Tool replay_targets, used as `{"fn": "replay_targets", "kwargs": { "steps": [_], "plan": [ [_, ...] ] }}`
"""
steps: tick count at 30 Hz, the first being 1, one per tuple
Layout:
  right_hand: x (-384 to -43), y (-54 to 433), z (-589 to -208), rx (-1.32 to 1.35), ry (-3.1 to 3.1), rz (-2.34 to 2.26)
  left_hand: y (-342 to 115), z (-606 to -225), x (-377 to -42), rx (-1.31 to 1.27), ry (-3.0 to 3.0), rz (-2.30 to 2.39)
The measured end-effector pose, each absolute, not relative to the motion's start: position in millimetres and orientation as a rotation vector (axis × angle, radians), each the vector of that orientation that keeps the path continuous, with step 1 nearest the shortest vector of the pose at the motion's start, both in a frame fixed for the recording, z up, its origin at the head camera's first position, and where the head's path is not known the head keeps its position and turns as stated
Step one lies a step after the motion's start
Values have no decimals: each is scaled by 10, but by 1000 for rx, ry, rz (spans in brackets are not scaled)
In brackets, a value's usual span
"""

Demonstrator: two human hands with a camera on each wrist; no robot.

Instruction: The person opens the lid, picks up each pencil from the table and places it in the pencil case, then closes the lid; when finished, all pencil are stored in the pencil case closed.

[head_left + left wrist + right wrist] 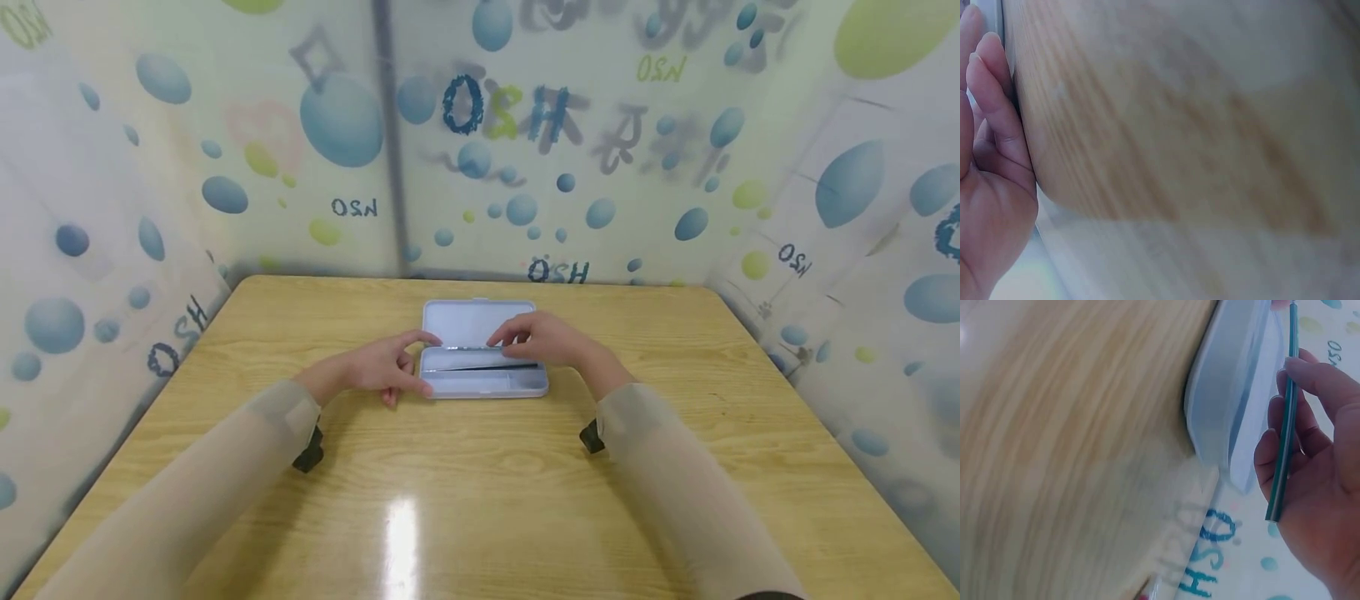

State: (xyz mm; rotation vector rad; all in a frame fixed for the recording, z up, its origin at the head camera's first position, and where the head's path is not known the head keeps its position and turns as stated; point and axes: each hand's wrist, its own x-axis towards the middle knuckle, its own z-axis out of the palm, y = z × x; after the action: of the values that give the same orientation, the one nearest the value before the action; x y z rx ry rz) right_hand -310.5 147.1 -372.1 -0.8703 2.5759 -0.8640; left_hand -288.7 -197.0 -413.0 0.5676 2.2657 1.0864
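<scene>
At centre frame, my right hand [551, 340] pinches a green stick [1283, 456], best held lengthwise, over the open case [480, 394], my left hand [377, 364] at its left end, thumb and forefinger spread.

A yellow-brown wooden table [480, 475], its grain plainly visible, spreads beneath the right hand [551, 340] and to both sides of its grip. Directly on the wood, under that grip and reaching mostly to its left, lies a pale blue pencil case [467, 384], open (its lid [463, 320] stands on the grip's far side, at what angle I cannot tell).
</scene>
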Motion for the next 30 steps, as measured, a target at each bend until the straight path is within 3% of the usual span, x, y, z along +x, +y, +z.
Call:
{"fn": "replay_targets", "kwargs": {
  "steps": [15, 30],
  "plan": [
    [-3129, 1114, -3831, -925, 2551, -757, -1968, -4124, -2884, 549, 2248, 1100],
    [-3117, 1194, -3857, -875, 2547, -817, -1960, -4142, -2900, 564, 2250, 1105]
  ]
}}
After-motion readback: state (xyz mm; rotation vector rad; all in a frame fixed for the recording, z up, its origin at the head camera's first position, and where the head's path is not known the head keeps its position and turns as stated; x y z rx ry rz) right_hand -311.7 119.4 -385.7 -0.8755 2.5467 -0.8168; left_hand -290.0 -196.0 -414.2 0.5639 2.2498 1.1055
